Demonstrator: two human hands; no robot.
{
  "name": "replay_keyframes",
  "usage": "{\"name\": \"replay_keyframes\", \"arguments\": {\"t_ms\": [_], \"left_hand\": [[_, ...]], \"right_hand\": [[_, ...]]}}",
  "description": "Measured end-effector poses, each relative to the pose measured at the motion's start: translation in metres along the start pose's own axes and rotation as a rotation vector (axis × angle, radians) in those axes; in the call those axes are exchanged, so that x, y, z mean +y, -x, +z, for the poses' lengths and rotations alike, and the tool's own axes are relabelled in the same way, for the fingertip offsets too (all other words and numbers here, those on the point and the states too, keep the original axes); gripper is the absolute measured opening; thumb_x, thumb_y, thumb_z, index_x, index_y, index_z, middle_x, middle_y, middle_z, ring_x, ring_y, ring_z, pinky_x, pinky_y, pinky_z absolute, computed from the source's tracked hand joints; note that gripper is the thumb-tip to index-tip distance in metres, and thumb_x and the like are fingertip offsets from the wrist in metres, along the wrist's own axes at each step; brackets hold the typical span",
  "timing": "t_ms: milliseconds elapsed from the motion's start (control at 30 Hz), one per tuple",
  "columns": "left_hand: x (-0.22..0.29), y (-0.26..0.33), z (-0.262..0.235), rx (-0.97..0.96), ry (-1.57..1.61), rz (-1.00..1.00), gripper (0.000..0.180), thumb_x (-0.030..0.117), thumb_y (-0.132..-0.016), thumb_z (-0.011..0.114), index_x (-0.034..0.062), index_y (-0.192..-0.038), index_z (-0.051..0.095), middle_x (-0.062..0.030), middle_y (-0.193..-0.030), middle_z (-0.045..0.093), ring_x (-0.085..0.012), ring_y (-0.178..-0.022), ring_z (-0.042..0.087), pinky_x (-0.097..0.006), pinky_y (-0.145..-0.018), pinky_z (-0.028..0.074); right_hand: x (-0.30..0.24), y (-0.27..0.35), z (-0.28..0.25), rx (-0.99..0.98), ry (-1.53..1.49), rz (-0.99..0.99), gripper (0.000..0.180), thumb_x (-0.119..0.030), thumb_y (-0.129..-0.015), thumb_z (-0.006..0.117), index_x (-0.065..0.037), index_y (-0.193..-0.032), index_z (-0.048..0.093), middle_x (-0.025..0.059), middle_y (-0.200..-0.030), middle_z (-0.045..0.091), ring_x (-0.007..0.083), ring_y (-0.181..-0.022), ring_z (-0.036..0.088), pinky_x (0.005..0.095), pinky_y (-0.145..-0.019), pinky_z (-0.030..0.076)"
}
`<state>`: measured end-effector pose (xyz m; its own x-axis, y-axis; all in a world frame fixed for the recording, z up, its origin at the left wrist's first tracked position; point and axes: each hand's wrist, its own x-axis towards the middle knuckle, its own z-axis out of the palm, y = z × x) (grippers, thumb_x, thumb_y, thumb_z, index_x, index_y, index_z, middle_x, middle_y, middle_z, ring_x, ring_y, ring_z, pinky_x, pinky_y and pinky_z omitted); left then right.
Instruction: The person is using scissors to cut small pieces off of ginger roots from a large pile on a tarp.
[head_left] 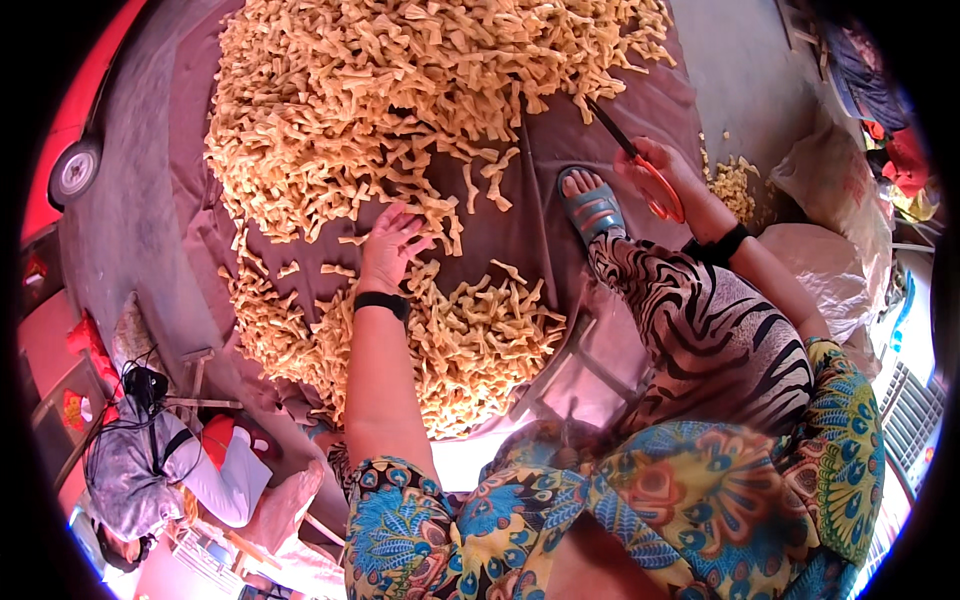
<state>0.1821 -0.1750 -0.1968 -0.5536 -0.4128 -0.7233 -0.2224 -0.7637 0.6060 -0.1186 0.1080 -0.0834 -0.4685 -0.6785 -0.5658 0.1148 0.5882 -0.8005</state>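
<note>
While right hand (672, 172) is gripping scissors (616, 133), left hand (388, 255) is splaying fingers by yellow twists (330, 130); red-marked sack (832, 182) sitting right of both.

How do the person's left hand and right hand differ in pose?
The left hand has its fingers loosely spread by the yellow pieces; the right hand is closed round scissors.
The left hand is to the left of the sandalled foot, the right hand to its right.
Both wrists wear dark bands.
</note>
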Motion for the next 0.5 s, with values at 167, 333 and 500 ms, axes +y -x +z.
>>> {"name": "replay_keyframes", "arguments": {"t_ms": [167, 333, 500], "left_hand": [[0.003, -0.005, -0.024, 0.214, -0.148, 0.009, 0.035, -0.005, -0.083, 0.046, 0.0054, -0.116, 0.05, -0.0074, -0.102, 0.053, -0.0216, -0.094, 0.056, -0.039, -0.079, 0.052], [-0.012, -0.024, -0.012, 0.337, -0.871, 0.476, 0.026, 0.004, -0.079, 0.056, 0.0116, -0.103, 0.06, -0.0049, -0.091, 0.056, -0.0211, -0.085, 0.055, -0.034, -0.07, 0.048], [-0.036, -0.022, 0.055, 0.356, -1.613, 0.667, 0.025, 0.013, -0.067, 0.066, 0.0166, -0.092, 0.065, -0.0087, -0.098, 0.053, -0.028, -0.093, 0.051, -0.038, -0.077, 0.045]], "right_hand": [[0.015, -0.005, -0.003, 0.011, 0.024, 0.03, 0.015, -0.018, -0.084, 0.061, -0.008, -0.093, 0.055, -0.0059, -0.068, 0.05, 0.0023, -0.053, 0.046, 0.0166, -0.045, 0.036], [0.024, -0.006, -0.003, 0.018, 0.025, -0.003, 0.014, -0.018, -0.084, 0.061, -0.008, -0.093, 0.056, -0.0063, -0.071, 0.05, 0.0016, -0.055, 0.045, 0.0167, -0.046, 0.035], [0.02, -0.002, -0.005, -0.005, -0.056, 0.032, 0.012, -0.017, -0.084, 0.06, -0.009, -0.091, 0.056, -0.0064, -0.069, 0.05, 0.0013, -0.057, 0.045, 0.0166, -0.047, 0.035]]}}
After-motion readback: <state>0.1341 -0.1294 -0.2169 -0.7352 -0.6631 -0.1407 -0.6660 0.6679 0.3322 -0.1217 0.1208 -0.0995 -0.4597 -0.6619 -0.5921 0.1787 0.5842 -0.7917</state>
